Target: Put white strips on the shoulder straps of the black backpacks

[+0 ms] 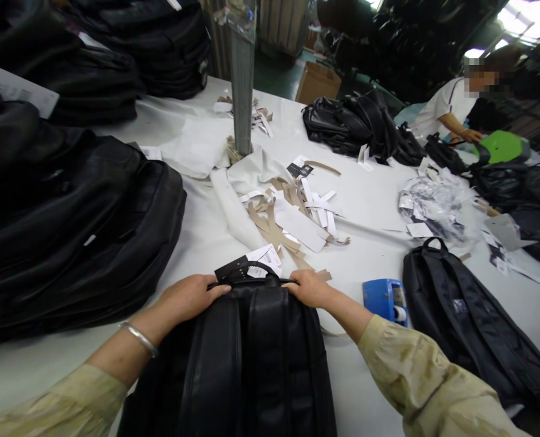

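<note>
A black backpack (265,352) lies on the white table in front of me, its shoulder straps facing up and its top handle pointing away. My left hand (195,297) grips the bag's top edge left of the handle, thumb on top and fingers hidden beyond the edge. On the other side of the handle, my right hand (309,288) pinches the same edge. Black and white tags (252,264) stick out beside the handle.
Black bags are piled high at the left (70,212). Paper strips (292,212) lie beyond the backpack, near a grey post (241,91). At right are a blue tape dispenser (381,297), another backpack (461,303) and plastic wrapping (438,200). A person (452,109) works at the far right.
</note>
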A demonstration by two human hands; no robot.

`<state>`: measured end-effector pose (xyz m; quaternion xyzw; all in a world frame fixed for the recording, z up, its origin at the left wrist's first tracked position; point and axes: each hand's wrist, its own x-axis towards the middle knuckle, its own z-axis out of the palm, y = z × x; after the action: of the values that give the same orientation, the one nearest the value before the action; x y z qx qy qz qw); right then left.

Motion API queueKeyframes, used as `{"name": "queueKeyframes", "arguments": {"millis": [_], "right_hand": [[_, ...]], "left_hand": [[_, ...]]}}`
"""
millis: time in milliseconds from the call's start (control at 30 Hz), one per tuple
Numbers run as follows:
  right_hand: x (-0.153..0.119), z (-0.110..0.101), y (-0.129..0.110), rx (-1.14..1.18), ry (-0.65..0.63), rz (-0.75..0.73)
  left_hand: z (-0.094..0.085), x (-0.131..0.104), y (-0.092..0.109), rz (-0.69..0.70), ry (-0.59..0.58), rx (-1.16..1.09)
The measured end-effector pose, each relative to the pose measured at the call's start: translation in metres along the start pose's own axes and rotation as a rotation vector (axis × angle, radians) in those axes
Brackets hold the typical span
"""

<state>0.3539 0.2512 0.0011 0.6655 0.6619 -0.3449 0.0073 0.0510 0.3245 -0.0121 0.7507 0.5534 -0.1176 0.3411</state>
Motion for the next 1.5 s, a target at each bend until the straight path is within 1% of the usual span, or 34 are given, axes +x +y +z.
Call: {"name": "queueKeyframes", "arguments": {"millis": [67,100,233,333,400,500,533,600,667,733,800,867,933,1000,1067,1100,1167,1200,1267,1333,1400,1500], "right_hand": [[-0.001,0.008,-0.001,-0.036,0.052,0.075],[-0.002,0.011,-0.001,-0.030,0.071,0.087],[-0.003,0.017,0.005,0.135,0.127,0.049],[-0.001,0.019,0.011,0.287,0.128,0.035],[0.001,0.021,0.014,0.358,0.115,0.025],[0.006,0.019,0.016,0.375,0.094,-0.042],[0.008,0.018,0.015,0.373,0.080,-0.072],[0.013,0.013,0.012,0.385,0.031,-0.105],[0.019,0.007,0.007,0.403,-0.027,-0.097],[0.024,0.002,0.001,0.400,-0.073,-0.100],[0.030,-0.001,-0.004,0.376,-0.097,-0.158],[0.034,-0.003,-0.009,0.360,-0.122,-0.237],[0.037,-0.004,-0.012,0.370,-0.174,-0.326],[0.040,-0.006,-0.014,0.379,-0.239,-0.417],[0.043,-0.010,-0.015,0.350,-0.296,-0.478],[0.044,-0.012,-0.015,0.319,-0.322,-0.487],[0.045,-0.017,-0.016,0.246,-0.360,-0.466],[0.045,-0.019,-0.016,0.209,-0.367,-0.449],[0.041,-0.021,-0.015,0.134,-0.338,-0.402],[0.032,-0.020,-0.015,0.048,-0.270,-0.301],[0.022,-0.014,-0.015,-0.042,-0.183,-0.149],[0.010,0.007,-0.014,-0.145,-0.057,0.048]], "left_hand": [[0.005,0.001,-0.002,0.000,0.001,-0.028],[0.007,0.001,-0.003,0.006,0.009,-0.037],[0.011,-0.003,-0.006,0.063,0.076,-0.042],[0.008,-0.005,-0.006,0.134,0.096,-0.063],[0.004,-0.003,-0.005,0.222,0.066,-0.145],[-0.004,0.005,-0.004,0.360,-0.052,-0.292],[-0.007,0.009,-0.003,0.382,-0.109,-0.331],[-0.012,0.015,0.000,0.372,-0.228,-0.362],[-0.016,0.021,0.007,0.337,-0.296,-0.326],[-0.017,0.025,0.017,0.331,-0.310,-0.271],[-0.017,0.026,0.026,0.373,-0.307,-0.274],[-0.017,0.026,0.033,0.432,-0.298,-0.330],[-0.016,0.026,0.036,0.475,-0.278,-0.392],[-0.016,0.027,0.036,0.485,-0.275,-0.420],[-0.017,0.029,0.035,0.483,-0.306,-0.398],[-0.018,0.030,0.034,0.483,-0.330,-0.363],[-0.020,0.032,0.031,0.471,-0.362,-0.264],[-0.022,0.032,0.029,0.451,-0.359,-0.212],[-0.025,0.030,0.020,0.396,-0.320,-0.118],[-0.024,0.024,0.005,0.345,-0.266,-0.061],[-0.019,0.017,-0.015,0.306,-0.214,-0.044],[-0.002,0.008,-0.040,0.200,-0.107,-0.071]]}}
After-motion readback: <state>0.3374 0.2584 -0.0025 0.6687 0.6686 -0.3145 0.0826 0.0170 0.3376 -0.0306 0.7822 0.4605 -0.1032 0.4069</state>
